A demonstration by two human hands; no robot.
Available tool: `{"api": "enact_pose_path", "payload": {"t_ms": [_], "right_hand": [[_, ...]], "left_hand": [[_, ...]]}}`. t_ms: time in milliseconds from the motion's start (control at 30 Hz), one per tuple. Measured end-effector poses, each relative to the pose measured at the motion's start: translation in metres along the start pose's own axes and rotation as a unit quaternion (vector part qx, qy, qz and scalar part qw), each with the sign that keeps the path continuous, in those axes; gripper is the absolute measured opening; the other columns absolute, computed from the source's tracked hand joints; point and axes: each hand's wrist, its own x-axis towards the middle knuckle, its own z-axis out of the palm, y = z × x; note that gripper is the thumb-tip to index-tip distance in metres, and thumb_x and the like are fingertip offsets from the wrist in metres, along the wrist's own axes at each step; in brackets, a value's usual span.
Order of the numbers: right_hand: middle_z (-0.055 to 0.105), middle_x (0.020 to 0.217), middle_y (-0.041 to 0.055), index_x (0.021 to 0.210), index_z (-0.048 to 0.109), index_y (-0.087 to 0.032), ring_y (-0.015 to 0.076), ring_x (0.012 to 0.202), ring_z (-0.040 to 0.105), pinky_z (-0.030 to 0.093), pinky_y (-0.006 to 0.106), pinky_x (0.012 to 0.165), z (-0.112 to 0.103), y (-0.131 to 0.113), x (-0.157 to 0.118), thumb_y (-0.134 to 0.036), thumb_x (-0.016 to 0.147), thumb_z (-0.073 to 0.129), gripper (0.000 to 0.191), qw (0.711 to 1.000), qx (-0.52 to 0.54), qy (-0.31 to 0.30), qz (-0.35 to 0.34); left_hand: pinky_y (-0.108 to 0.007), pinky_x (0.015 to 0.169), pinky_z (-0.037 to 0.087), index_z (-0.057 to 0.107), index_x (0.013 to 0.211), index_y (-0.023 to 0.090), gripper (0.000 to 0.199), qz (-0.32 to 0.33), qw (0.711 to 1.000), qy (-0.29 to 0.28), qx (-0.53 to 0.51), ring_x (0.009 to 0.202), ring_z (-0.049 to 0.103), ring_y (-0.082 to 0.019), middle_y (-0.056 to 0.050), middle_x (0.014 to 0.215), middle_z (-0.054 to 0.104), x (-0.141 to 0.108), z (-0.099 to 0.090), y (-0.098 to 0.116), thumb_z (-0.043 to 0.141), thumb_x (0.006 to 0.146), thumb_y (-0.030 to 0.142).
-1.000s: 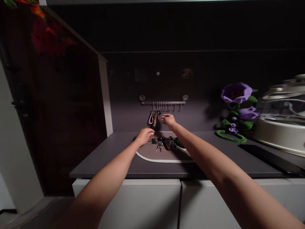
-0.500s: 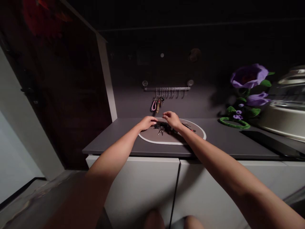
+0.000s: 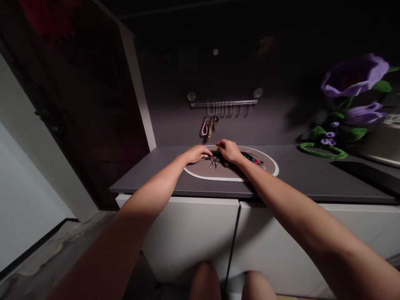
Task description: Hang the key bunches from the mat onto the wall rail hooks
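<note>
My left hand (image 3: 197,154) is at the left part of the oval mat (image 3: 212,178), its fingers curled over a bunch of keys (image 3: 214,161). The fingertips touch or nearly touch the dark end of the bunch. My right hand (image 3: 229,150) hovers over the middle of the mat, fingers bent inward; whatever they may hold is too small to tell. Beside and under it lie dark items, and a colourful cluster of keys or trinkets (image 3: 254,159) sits to its right. Several keyrings (image 3: 210,127), one with a pink loop, hang from the clear hook rail (image 3: 223,103).
The mat rests on a dark counter (image 3: 300,183) above white cabinet doors (image 3: 190,233). Purple artificial flowers (image 3: 356,79) with a green ring base (image 3: 323,151) stand at the right, near a large pale appliance (image 3: 383,139). A dark door (image 3: 81,104) is at the left.
The view has tilted down and shifted. My left hand has moved inward over the keys on the mat. My right hand's fingers have drawn closer together.
</note>
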Motion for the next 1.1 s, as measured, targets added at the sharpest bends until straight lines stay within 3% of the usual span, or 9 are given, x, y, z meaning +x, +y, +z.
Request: {"api": "enact_pose_path", "payload": {"t_ms": [400, 667, 900, 1100], "right_hand": [[0.068, 0.089, 0.0067, 0.097, 0.064, -0.014, 0.0134, 0.084, 0.061, 0.042, 0.022, 0.077, -0.003, -0.009, -0.003, -0.013, 0.078, 0.048, 0.025, 0.999, -0.023, -0.021, -0.007], [0.068, 0.092, 0.0082, 0.098, 0.064, -0.013, 0.0146, 0.087, 0.061, 0.042, 0.023, 0.080, -0.002, -0.011, -0.003, -0.012, 0.078, 0.047, 0.026, 0.999, -0.033, -0.021, -0.011], [0.068, 0.092, 0.0083, 0.095, 0.065, -0.014, 0.0156, 0.087, 0.061, 0.042, 0.024, 0.080, -0.002, -0.012, -0.003, -0.013, 0.078, 0.048, 0.025, 0.999, -0.029, -0.020, -0.015], [0.067, 0.093, 0.0076, 0.095, 0.065, -0.015, 0.0161, 0.086, 0.060, 0.043, 0.026, 0.079, -0.001, -0.013, -0.002, -0.018, 0.078, 0.050, 0.023, 0.999, -0.012, -0.025, -0.026]], "left_hand": [[-0.025, 0.078, 0.038, 0.067, 0.083, 0.016, 0.016, -0.004, 0.994, -0.005, 0.114, 0.083, 0.055, -0.015, -0.005, 0.084, 0.065, -0.007, -0.015, 0.005, 0.053, 0.078, 0.020], [-0.026, 0.076, 0.037, 0.065, 0.081, 0.016, 0.018, 0.007, 0.991, -0.004, 0.136, 0.082, 0.051, -0.016, -0.005, 0.082, 0.061, -0.008, -0.016, 0.002, 0.048, 0.081, 0.023], [-0.028, 0.077, 0.037, 0.063, 0.079, 0.015, 0.019, -0.014, 0.993, 0.035, 0.112, 0.081, 0.051, -0.016, -0.005, 0.081, 0.060, -0.007, -0.013, 0.002, 0.044, 0.082, 0.022], [-0.027, 0.076, 0.038, 0.062, 0.079, 0.013, 0.016, -0.062, 0.992, 0.107, 0.006, 0.078, 0.052, -0.014, -0.004, 0.081, 0.061, -0.003, -0.010, 0.005, 0.047, 0.079, 0.021]]}}
